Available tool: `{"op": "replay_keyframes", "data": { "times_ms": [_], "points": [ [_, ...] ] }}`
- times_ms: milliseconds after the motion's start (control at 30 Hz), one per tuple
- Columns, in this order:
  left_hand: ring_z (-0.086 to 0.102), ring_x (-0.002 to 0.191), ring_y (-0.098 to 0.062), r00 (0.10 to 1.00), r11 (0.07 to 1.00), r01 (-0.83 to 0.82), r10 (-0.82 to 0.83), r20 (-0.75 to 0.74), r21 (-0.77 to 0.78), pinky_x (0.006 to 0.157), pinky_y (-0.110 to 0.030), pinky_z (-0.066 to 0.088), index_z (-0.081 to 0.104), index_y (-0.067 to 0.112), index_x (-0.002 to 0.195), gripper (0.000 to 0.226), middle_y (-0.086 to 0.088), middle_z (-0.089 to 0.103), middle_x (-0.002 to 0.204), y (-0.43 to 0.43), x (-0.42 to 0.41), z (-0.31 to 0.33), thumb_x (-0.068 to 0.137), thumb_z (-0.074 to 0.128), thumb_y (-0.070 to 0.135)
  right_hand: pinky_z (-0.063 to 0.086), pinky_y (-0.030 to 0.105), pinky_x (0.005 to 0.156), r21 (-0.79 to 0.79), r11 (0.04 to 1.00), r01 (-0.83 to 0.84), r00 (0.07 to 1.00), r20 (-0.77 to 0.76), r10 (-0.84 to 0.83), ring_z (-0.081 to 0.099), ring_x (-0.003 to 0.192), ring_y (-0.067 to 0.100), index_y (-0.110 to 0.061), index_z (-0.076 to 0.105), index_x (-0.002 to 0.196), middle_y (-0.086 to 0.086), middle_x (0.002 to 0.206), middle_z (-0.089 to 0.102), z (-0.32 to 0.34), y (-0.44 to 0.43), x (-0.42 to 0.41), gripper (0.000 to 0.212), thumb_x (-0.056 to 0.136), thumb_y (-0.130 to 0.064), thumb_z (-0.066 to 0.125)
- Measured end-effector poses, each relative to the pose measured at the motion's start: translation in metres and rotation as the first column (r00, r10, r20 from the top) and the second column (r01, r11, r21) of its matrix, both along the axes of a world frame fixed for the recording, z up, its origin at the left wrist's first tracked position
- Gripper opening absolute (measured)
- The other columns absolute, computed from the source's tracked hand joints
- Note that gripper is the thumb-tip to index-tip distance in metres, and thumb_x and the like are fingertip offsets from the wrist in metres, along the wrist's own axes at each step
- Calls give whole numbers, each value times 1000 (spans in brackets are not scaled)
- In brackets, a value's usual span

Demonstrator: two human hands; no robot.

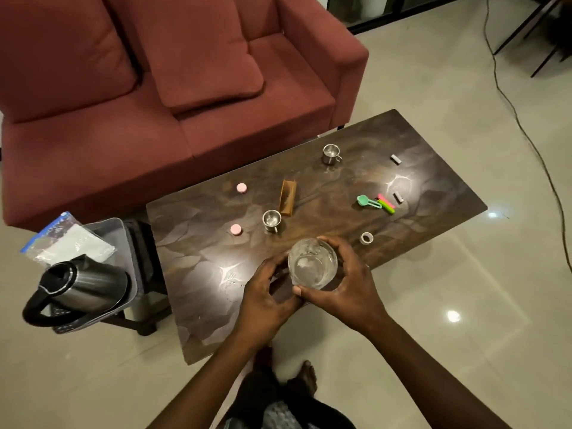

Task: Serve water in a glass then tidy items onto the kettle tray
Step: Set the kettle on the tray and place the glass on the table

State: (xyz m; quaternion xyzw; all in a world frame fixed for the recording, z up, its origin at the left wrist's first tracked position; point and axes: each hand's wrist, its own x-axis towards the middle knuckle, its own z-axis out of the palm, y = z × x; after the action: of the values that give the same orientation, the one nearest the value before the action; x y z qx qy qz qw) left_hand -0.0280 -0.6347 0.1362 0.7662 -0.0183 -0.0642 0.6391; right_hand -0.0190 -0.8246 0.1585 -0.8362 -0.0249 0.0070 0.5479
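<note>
Glass (312, 263) of water is over the table (402, 181). Right hand (349, 283) wraps it; left hand (266, 297) curls against its side.

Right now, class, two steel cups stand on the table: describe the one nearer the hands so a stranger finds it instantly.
Find the dark table in front of the red sofa, then the brown tray near its middle. The near steel cup stands by that tray's near end, a pink disc to its left; the other steel cup stands alone by the table's far edge.
</note>
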Motion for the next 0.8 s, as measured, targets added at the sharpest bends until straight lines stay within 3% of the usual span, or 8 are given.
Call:
{"op": "replay_keyframes", "data": {
  "times_ms": [100, 267, 467, 600, 800],
  "points": [
    [63, 129, -7, 1000, 1000, 21, -21, 9, 8, 103, -18, 52, 59, 39, 139, 70, 11, 65, 139, -26, 13, -3, 77, 91, 33, 54, 13, 96, -3, 1000, 16, 1000, 7, -16, 65, 124, 1, -45, 50, 139, -26, 134, 64, -7, -25, 12, 92, 62, -55, 100],
    [63, 128, -4, 999, 1000, 21, -22, 35, 8, 99, -14, 52, 60, 26, 141, 63, 12, 66, 138, -59, 42, -7, 83, 86, 22, 55, 14, 96, 18, 999, 29, 1000, -11, -29, 64, 126, 1, -43, 51, 141, -26, 134, 64, -24, -55, 40, 93, 63, -52, 100],
    [61, 133, -9, 1000, 999, -2, 3, -3, 35, 106, -35, 56, 59, 30, 145, 62, 13, 65, 141, -83, 89, -32, 88, 83, 19, 53, 15, 100, 35, 999, 34, 998, -49, -33, 63, 128, 1, -42, 53, 142, -27, 135, 63, -47, -77, 91, 92, 63, -50, 100],
    [59, 136, -8, 999, 998, -27, 29, -42, 50, 108, -37, 55, 55, 36, 148, 63, 15, 63, 145, -93, 124, -57, 90, 82, 31, 52, 14, 101, 33, 999, 6, 997, -71, -4, 60, 129, -2, -51, 50, 140, -32, 137, 61, -64, -84, 129, 90, 65, -47, 99],
    [57, 140, -12, 983, 990, -137, 141, -120, 40, 111, -50, 52, 56, 38, 148, 64, 12, 62, 147, -103, 162, -112, 92, 75, 15, 44, 3, 98, 18, 998, -68, 989, -130, 70, 57, 128, -11, -53, 48, 138, -39, 134, 58, -104, -91, 181, 87, 67, -48, 97]
  ]
}}
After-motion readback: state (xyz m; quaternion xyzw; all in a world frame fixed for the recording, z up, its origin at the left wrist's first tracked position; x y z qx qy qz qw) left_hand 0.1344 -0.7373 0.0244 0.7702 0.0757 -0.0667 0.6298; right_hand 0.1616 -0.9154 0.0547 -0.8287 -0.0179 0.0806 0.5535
